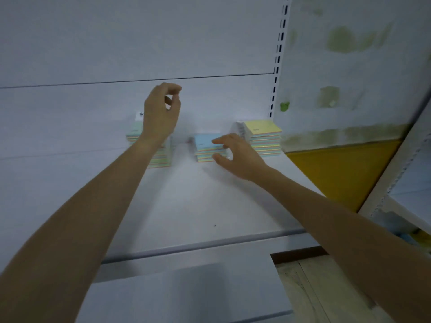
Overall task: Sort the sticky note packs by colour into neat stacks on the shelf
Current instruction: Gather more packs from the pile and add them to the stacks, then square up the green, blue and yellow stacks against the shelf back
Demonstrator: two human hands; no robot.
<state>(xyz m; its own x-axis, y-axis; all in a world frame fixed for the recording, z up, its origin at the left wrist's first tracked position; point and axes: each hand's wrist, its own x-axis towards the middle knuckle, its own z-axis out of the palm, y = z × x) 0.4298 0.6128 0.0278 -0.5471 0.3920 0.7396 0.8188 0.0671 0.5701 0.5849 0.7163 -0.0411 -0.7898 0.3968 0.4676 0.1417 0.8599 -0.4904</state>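
Observation:
Three stacks of sticky note packs stand at the back of a white shelf [210, 199]. The left stack [161, 157] has a green top and is largely hidden behind my left wrist. My left hand [161, 110] hovers above it, fingers loosely curled and holding nothing. The middle stack [206, 148] is short with a blue top. My right hand [235, 152] is at its right side, fingers spread over its top edge and thumb by its lower edge; the blur hides whether they grip it. The right stack [264, 138] is taller with a yellow top.
A white back panel rises behind the stacks, with a slotted upright [276, 73] at the right. A yellow panel [338, 169] lies to the right of the shelf. Wooden boards [314, 287] show below at the lower right. The shelf's front half is bare white surface.

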